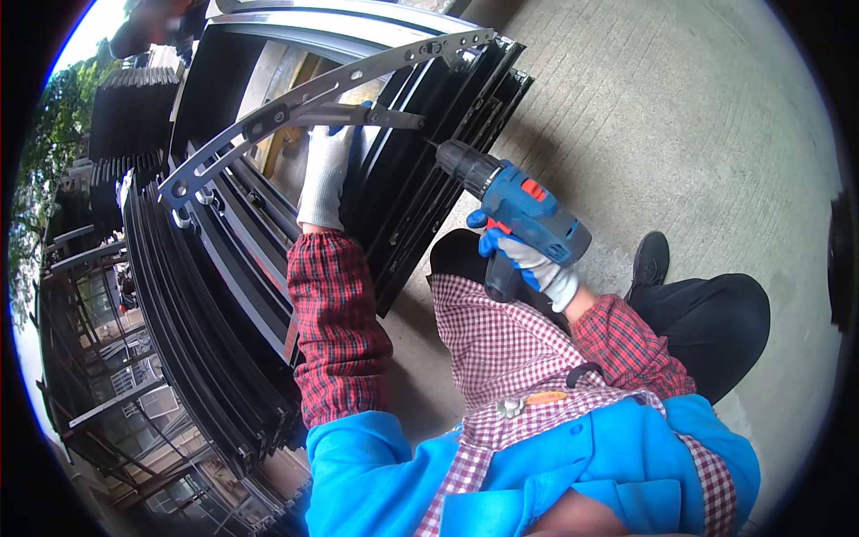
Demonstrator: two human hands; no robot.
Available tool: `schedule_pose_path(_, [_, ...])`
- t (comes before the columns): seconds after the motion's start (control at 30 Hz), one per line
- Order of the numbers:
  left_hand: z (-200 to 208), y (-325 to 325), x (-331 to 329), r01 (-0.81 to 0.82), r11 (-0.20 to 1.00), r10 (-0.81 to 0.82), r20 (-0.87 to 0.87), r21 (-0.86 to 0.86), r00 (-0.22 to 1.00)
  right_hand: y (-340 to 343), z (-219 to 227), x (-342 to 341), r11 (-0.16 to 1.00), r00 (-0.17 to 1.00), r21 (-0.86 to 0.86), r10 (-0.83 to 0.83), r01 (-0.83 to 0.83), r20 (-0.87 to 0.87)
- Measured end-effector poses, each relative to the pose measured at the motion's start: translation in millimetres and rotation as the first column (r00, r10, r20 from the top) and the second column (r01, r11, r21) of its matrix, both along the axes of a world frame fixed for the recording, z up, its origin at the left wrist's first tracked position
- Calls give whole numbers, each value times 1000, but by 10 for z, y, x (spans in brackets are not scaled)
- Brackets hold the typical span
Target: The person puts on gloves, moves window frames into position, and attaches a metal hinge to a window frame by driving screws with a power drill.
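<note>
My right hand, in a white and blue glove, is wrapped round the handle of a blue cordless drill. The drill's bit points up and left, close to the end of a short arm on a metal window hinge. This long grey friction stay, with holes and rivets, lies slantwise over a stack of black frames. My left hand, gloved too, is closed at the middle of the hinge, from below. The hinge and its short arm partly hide those fingers.
More long black profiles are stacked to the left. Pale metal strips cross at the top. A grey concrete floor spreads to the right, near my shoe. At the upper left, another person is partly visible.
</note>
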State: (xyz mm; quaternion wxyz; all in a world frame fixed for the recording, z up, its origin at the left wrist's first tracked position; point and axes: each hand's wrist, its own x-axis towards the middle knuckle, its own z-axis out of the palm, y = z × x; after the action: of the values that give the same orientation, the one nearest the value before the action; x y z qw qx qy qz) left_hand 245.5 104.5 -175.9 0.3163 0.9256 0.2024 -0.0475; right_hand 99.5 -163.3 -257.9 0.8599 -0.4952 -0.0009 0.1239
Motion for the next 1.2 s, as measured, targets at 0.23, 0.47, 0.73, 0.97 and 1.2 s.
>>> schedule_pose_path(0.23, [-26,30,10,-14,1000,14,-16,26,1000,-29,-10,-50,995,997,97,-1,8,-76])
schedule_pose_path(0.47, [-261,322,104,92,991,-83,95,-92,992,-58,-22,-68,984,985,171,-12,43,-173])
schedule_pose_path(0.73, [-307,333,166,145,985,-135,108,-94,985,-55,163,-132,989,996,146,11,2,-90])
schedule_pose_path(0.97, [-258,282,119,201,977,-195,95,-65,976,-47,94,-123,998,997,60,30,-26,-68])
schedule_pose_path(1.2, [-172,169,100,266,963,-262,84,-41,961,-16,130,-140,983,990,182,50,-25,-131])
